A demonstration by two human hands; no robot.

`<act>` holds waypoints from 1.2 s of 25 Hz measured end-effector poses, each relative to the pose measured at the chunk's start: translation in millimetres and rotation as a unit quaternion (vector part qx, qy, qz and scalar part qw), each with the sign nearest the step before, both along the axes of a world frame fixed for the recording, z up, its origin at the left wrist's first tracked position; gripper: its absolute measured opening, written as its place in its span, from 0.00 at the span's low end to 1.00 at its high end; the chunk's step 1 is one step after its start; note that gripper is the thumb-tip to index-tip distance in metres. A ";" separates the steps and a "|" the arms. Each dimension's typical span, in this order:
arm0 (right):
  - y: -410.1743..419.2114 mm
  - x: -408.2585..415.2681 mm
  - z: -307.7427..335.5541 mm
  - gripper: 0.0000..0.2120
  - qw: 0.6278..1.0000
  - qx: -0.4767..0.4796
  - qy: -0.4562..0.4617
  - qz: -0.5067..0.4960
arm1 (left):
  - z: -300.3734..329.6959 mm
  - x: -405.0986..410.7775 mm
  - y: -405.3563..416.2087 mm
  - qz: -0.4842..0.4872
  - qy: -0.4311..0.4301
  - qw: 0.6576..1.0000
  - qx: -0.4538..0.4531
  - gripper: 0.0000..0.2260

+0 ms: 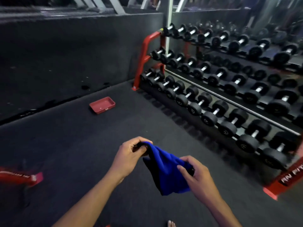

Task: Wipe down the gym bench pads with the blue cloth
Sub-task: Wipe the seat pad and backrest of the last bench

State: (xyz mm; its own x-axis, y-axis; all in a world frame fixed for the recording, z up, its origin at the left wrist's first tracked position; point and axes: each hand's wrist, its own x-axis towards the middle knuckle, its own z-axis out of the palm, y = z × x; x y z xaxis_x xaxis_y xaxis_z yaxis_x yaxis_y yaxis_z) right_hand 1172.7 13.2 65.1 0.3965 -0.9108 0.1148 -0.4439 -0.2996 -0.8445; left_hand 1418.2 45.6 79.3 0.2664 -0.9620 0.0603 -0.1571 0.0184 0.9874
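Low in the frame, left hand (129, 154) and right hand (196, 176) fingers pinch opposite edges of a soft blue cloth (165, 174) above dark rubber floor (82, 145).

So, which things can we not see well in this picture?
- Bench pads: none in the head view; only a red frame piece shows, cut by the left edge.
- White lettering on the rack foot: cut by the right edge, unreadable.
- Blue cloth: its corners are hidden inside the left hand and right hand.
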 end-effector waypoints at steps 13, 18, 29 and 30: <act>-237.6 168.4 38.6 0.21 0.964 -0.151 0.020 0.218 | 59.4 108.6 -117.8 0.226 -0.256 0.940 0.003 0.08; -234.1 293.8 29.5 0.18 0.932 -0.081 0.054 0.350 | 67.3 182.1 -126.3 0.317 -0.382 0.866 0.062 0.09; -257.6 537.9 14.7 0.04 0.826 -0.013 -0.012 0.564 | 56.8 368.9 -106.9 0.323 -0.258 0.900 0.140 0.06; -264.8 557.0 17.1 0.03 0.827 0.009 -0.023 0.562 | 58.1 384.0 -103.5 0.318 -0.256 0.899 0.158 0.08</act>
